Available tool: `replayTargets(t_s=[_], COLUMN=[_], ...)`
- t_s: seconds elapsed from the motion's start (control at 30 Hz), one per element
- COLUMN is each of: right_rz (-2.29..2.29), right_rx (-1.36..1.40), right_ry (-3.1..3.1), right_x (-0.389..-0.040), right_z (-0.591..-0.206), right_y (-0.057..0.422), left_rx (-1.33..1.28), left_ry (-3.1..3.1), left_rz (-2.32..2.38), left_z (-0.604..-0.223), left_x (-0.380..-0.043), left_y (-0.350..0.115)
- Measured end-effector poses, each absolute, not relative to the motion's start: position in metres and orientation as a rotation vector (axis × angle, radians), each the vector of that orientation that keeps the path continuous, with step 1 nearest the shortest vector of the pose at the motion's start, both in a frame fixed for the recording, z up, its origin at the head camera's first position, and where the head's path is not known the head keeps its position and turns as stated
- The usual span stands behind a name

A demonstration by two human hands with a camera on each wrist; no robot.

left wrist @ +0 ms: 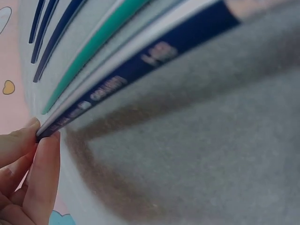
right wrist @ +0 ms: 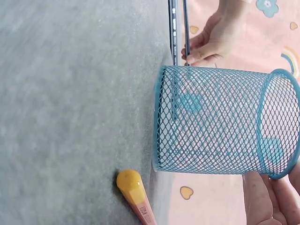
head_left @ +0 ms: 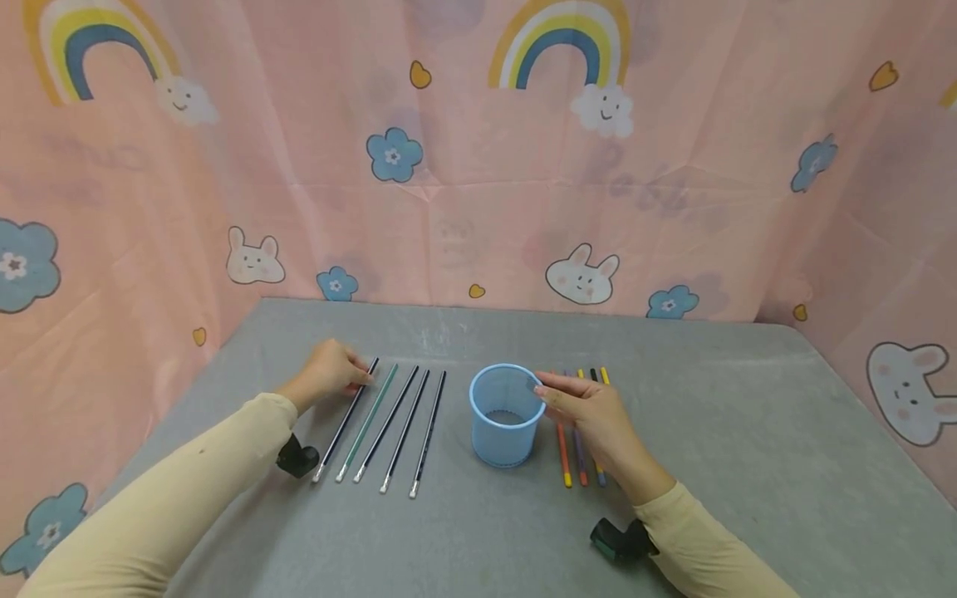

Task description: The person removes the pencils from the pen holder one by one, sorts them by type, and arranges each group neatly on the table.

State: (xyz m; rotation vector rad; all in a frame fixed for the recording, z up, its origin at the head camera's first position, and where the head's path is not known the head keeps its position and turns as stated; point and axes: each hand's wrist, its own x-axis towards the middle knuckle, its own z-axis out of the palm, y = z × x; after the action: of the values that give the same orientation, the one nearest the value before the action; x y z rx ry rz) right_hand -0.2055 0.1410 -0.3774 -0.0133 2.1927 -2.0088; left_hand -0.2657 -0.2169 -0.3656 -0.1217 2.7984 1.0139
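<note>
On the left, my left hand point(head_left: 331, 368) pinches the far end of a dark blue pencil point(head_left: 345, 426) between thumb and fingers. In the left wrist view this pencil point(left wrist: 112, 83) has white lettering and casts a shadow on the tabletop, so it appears slightly raised. Beside it lie a teal pencil point(head_left: 367, 422) and several dark pencils point(head_left: 429, 433), their white-tipped ends toward me. My right hand point(head_left: 594, 415) holds the rim of a light blue mesh pencil cup point(head_left: 503, 444) from the right side. The cup stands upright; through its mesh point(right wrist: 211, 122) no contents show.
Right of the cup, partly under my right hand, lie several coloured pencils or pens, among them an orange one point(head_left: 563, 455) with a yellow end. All this is on a grey table point(head_left: 748, 448). A pink printed curtain point(head_left: 449, 224) hangs behind and at both sides.
</note>
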Motion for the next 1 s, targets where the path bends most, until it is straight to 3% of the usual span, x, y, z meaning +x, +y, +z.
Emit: replayTargets(t_s=[1.0], right_rz=[-2.004], right_rx=[-0.015], right_ry=[2.191], right_x=[-0.201], right_z=[-0.378], right_y=[0.139], left_rx=[-0.118], left_ry=[2.87], left_rz=[0.915], left_z=[-0.38], left_x=[-0.265], left_y=[-0.214])
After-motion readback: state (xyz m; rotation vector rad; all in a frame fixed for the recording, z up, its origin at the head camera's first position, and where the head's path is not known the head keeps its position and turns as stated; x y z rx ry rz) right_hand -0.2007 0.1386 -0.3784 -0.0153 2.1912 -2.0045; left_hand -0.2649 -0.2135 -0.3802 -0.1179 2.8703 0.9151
